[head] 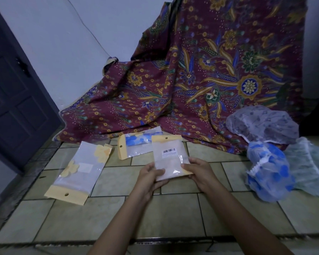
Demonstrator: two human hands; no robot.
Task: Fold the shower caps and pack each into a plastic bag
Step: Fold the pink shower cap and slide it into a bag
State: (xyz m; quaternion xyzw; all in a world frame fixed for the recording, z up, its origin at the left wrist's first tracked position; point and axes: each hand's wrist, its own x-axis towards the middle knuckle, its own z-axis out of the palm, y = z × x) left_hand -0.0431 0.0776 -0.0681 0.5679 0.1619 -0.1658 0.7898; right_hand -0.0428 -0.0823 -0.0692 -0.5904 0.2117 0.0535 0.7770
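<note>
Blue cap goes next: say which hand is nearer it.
Right. The right hand grips the bag left of the blue cap; the left hand is farther left.

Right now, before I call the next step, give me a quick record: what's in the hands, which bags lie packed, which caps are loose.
in hands: held bag, barcode up, gripped at its lower edges by left hand and right hand
held bag contents: whitish, unclear
packed on floor: yellow bag at left; blue bag in the middle, partly hidden by the held bag
loose caps, right: grey cap, blue cap, green cap
backdrop: cloth
</note>
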